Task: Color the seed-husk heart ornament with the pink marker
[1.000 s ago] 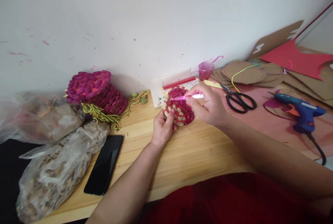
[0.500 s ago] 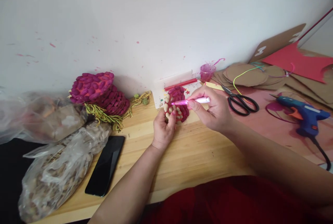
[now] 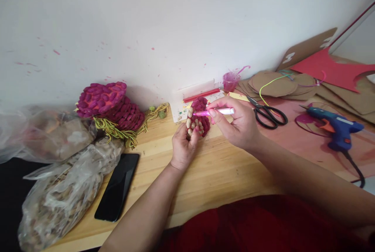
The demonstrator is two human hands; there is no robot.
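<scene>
My left hand (image 3: 183,147) grips a round shell-covered disc (image 3: 198,120) by its lower edge and holds it tilted up on edge above the wooden table (image 3: 205,174). Part of the disc is painted magenta; its left rim shows bare tan shells. My right hand (image 3: 238,124) pinches a pink and white paint pen (image 3: 215,112), whose tip touches the disc's upper part.
Finished magenta shell discs (image 3: 109,105) with yellow-green cords lie at the back left. Plastic bags of shells (image 3: 63,189) and a black phone (image 3: 117,186) sit at the left. Black scissors (image 3: 268,113), a blue glue gun (image 3: 335,126), a pink cup (image 3: 230,80) and cardboard rounds (image 3: 278,82) lie to the right.
The left hand has turned the disc from nearly face-up to standing on edge. The right hand and pen have stayed at its top.
</scene>
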